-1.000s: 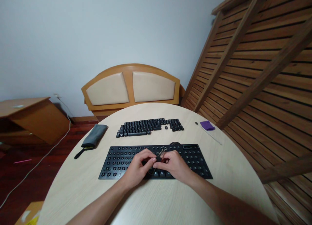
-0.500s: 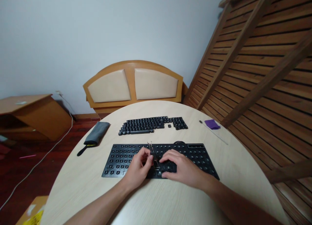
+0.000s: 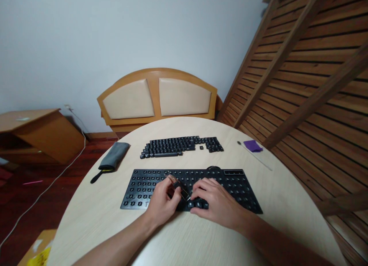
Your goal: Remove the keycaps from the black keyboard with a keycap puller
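Observation:
A black keyboard base (image 3: 230, 187) with most keycaps removed lies on the round table in front of me. My left hand (image 3: 162, 202) is closed around a wire keycap puller (image 3: 177, 185), whose tip tilts down toward the keyboard's lower middle rows. My right hand (image 3: 215, 200) rests on the keyboard with curled fingers pressing on the few keycaps (image 3: 198, 204) still in the bottom row. Farther back, the removed keycaps (image 3: 181, 145) are laid out in keyboard order.
The pale wooden table (image 3: 276, 212) also holds a grey pouch (image 3: 113, 156) at the left, and a purple cloth (image 3: 253, 145) with a thin stick (image 3: 255, 156) at the right. A padded headboard (image 3: 156, 99) stands behind; slatted wood panels (image 3: 310, 78) lean at the right.
My hands came apart from a joint pinch. The right hand lowered onto the keyboard's bottom row, and the left hand kept the puller and tilted it leftward and down.

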`<move>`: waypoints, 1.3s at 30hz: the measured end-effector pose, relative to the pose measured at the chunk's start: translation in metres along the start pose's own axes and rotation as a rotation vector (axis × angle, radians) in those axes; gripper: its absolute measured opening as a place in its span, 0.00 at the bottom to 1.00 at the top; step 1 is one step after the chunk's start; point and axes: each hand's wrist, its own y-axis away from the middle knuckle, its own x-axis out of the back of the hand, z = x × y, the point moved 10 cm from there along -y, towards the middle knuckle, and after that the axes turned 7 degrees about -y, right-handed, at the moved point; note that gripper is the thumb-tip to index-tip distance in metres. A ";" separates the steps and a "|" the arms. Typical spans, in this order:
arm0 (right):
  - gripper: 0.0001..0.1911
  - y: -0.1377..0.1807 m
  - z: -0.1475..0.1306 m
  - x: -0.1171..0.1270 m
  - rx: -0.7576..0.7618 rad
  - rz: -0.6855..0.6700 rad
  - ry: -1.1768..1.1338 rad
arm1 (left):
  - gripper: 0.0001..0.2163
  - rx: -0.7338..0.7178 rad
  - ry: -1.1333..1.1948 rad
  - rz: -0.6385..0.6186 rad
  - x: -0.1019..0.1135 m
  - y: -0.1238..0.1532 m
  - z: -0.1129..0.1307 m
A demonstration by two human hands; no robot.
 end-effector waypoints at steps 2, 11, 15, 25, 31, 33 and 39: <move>0.13 0.000 0.001 0.000 -0.004 0.003 -0.002 | 0.07 -0.004 -0.025 0.008 0.001 0.001 0.000; 0.11 0.000 -0.005 0.001 0.030 0.005 0.036 | 0.07 -0.124 -0.258 0.025 0.001 0.000 0.022; 0.09 0.001 -0.012 0.001 0.063 0.006 0.051 | 0.01 -0.109 -0.242 0.009 0.001 0.000 0.019; 0.06 0.001 -0.012 -0.002 0.072 0.027 -0.015 | 0.06 -0.228 -0.067 -0.122 -0.008 0.004 0.033; 0.07 0.001 -0.013 -0.004 0.047 0.015 0.012 | 0.10 -0.140 -0.073 -0.116 -0.006 -0.001 0.023; 0.07 0.001 -0.013 -0.005 0.048 0.019 0.016 | 0.12 -0.158 -0.108 -0.078 -0.003 -0.002 0.025; 0.06 0.001 -0.011 -0.001 0.050 0.066 -0.071 | 0.14 -0.071 0.002 -0.146 -0.011 -0.002 0.015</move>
